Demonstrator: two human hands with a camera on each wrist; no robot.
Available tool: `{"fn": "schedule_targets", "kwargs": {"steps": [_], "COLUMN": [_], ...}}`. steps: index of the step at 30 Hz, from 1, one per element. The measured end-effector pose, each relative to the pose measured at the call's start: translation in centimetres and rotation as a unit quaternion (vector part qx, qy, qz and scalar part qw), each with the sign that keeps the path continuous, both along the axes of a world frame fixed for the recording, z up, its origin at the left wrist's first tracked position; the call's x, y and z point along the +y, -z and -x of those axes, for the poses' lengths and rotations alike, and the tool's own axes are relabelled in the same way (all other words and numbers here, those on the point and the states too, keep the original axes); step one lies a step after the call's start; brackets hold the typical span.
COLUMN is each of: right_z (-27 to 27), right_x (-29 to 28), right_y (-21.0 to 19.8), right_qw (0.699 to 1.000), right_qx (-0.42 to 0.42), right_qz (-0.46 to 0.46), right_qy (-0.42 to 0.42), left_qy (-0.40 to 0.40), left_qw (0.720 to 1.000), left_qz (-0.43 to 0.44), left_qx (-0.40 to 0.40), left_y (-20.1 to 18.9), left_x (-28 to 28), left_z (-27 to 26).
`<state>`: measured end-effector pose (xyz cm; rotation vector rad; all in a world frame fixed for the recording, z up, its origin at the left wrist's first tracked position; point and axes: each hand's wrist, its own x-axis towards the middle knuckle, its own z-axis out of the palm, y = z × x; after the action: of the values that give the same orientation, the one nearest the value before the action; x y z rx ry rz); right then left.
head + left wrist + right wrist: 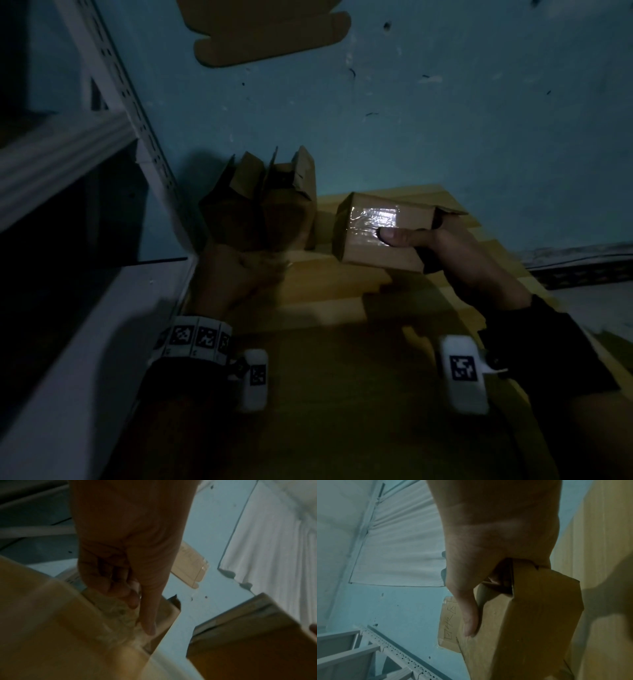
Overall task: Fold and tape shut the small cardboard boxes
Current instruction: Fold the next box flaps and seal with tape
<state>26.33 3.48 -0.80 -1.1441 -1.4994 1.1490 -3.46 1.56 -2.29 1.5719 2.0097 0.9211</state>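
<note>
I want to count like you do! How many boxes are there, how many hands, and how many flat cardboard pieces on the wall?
Boxes: 2, a taped box and a box with open flaps
Hands: 2, the right hand and the left hand
Flat cardboard pieces on the wall: 1
Total: 5

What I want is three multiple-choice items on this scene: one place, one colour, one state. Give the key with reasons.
1. The flat cardboard piece is: A on the wall; B on the floor; C inside a drawer.
2. The wall is: A red; B blue; C black.
3. The box in the right hand has: A shiny tape across one face; B no tape; C a crushed side.
Key: 1 A, it lies flat against the paint; 2 B, blue paint fills the head view; 3 A, tape glints beside the thumb.
</note>
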Motion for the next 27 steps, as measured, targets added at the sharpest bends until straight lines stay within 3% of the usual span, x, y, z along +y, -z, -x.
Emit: {"fn": "schedule_targets", "kwargs": {"steps": [3, 8, 19, 24, 27], "right_z": [0.2, 0.5, 1.4, 1.2, 1.1], "right_x": [0.0, 0.0, -1.0, -0.6, -0.4], "right_y": [-0.1, -0.4, -1.0, -0.7, -0.6], "right_qw": [1.000, 1.000, 0.999, 1.000, 0.999], "right_qx": [0.013, 0.014, 0.019, 0.012, 0.018], "right_qz": [0.011, 0.016, 0.034, 0.026, 0.028], "right_qy": [-0.004, -0.006, -0.008, 0.002, 0.002], "left_qy": [0.023, 0.039, -0.016, 0.028, 0.031], "left_qw": [0.999, 0.998, 0.994, 0.998, 0.996], "left_qz": [0.016, 0.031, -0.050, -0.019, -0.048], "left_qx": [-0.020, 0.027, 0.098, 0.050, 0.070], "left_y": [0.7, 1.5, 2.0, 1.4, 1.3], "left_x": [0.4, 1.9, 2.0, 1.5, 1.5], "left_z": [0.2, 0.8, 1.6, 1.2, 0.9]}}
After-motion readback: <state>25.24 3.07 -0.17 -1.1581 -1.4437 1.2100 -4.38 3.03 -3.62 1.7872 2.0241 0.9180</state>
